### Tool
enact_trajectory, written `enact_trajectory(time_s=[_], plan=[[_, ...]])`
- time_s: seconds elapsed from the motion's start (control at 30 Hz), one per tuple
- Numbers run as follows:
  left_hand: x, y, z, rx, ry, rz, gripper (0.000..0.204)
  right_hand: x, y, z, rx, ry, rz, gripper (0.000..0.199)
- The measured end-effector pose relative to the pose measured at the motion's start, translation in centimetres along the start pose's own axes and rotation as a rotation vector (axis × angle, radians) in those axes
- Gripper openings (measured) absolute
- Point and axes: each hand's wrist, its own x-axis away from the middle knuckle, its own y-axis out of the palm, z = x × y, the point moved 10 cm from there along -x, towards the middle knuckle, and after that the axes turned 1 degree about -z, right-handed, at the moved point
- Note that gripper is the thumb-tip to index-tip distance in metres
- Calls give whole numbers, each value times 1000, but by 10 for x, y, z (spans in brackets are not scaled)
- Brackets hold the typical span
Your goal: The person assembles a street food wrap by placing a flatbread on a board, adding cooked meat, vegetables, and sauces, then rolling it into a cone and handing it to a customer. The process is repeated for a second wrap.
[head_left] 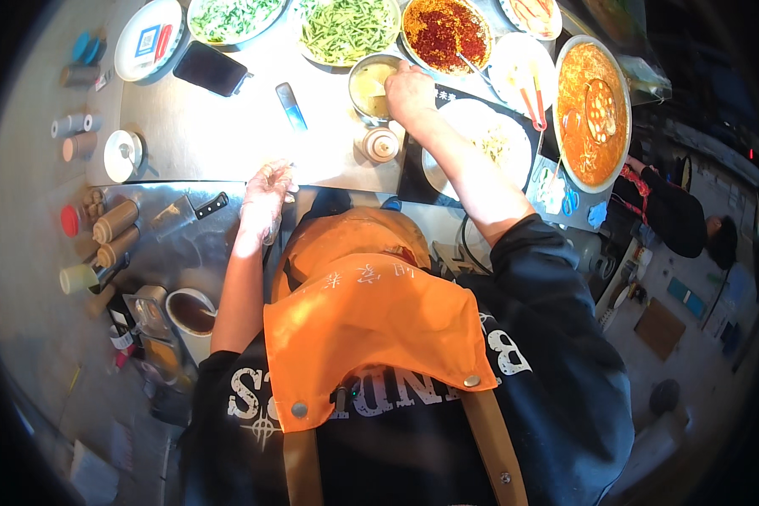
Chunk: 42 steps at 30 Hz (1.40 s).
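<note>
My right hand (411, 91) reaches over the steel counter (219, 126) to a small metal bowl (364, 80) of yellowish liquid, with its fingers closed on what looks like a spoon (381, 89) dipped in it. Just right of that hand sits a white plate of pale noodles (489, 139) on a dark mat. My left hand (266, 198), in a thin clear glove, rests at the counter's near edge, fingers apart, holding nothing. A small lidded ceramic jar (381, 145) stands between the two hands.
Along the far side stand bowls of chopped greens (232, 18), shredded cucumber (346, 29), chili flakes (447, 35) and a large basin of red oil with a ladle (592, 110). A dark phone (211, 67), a cleaver (190, 212) and several bottles (114, 221) lie left. Another person (679, 215) is at the right.
</note>
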Motion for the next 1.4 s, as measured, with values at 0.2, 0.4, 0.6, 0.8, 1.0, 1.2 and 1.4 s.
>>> enact_trajectory(time_s=[0.2,0.4,0.6,0.8,1.0,1.2,1.4], plan=[[-12,-14,14,-7,50,6,35,31,-45,21,-280,-90,325,13],[-14,-18,7,-41,34,-20,36,42,-38,13,-526,-5,213,18],[-13,-3,20,-68,44,-42,38,31,-19,1,-537,40,189,27],[-9,3,24,-81,35,-37,39,32,-3,-3,-515,33,135,24],[-17,-2,12,-72,30,-46,43,32,-8,0,-541,51,124,23],[-17,-1,9,-70,31,-51,45,33,4,35,-793,237,63,28],[-13,5,20,-118,21,-35,43,54,59,67,-1342,568,-21,21]])
